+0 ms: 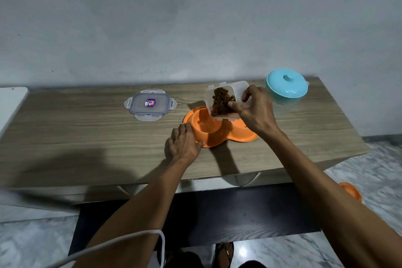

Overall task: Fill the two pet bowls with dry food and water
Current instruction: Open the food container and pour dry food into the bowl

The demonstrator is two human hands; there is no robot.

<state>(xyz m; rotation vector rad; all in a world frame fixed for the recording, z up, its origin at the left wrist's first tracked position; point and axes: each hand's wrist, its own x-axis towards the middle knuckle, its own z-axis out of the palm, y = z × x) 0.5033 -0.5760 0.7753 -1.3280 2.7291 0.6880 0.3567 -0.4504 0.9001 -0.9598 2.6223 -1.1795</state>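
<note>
An orange double pet bowl (206, 135) lies on the wooden table (87, 137), right of centre. My right hand (254, 113) grips a clear plastic container (221, 99) of brown dry food, tilted toward me over the left bowl, its mouth just above the rim. The food is still inside the container, and the left bowl's visible inside looks bare. My left hand (185, 141) rests on the near left edge of the orange bowl, thumb on the rim. The right bowl is mostly hidden behind my right hand.
The container's clear lid (150, 104) with clip flaps lies flat to the left of the bowls. A turquoise lidded pot (287, 87) stands at the back right corner. A white cable (130, 237) crosses my left forearm. An orange object (351, 191) lies on the floor, right.
</note>
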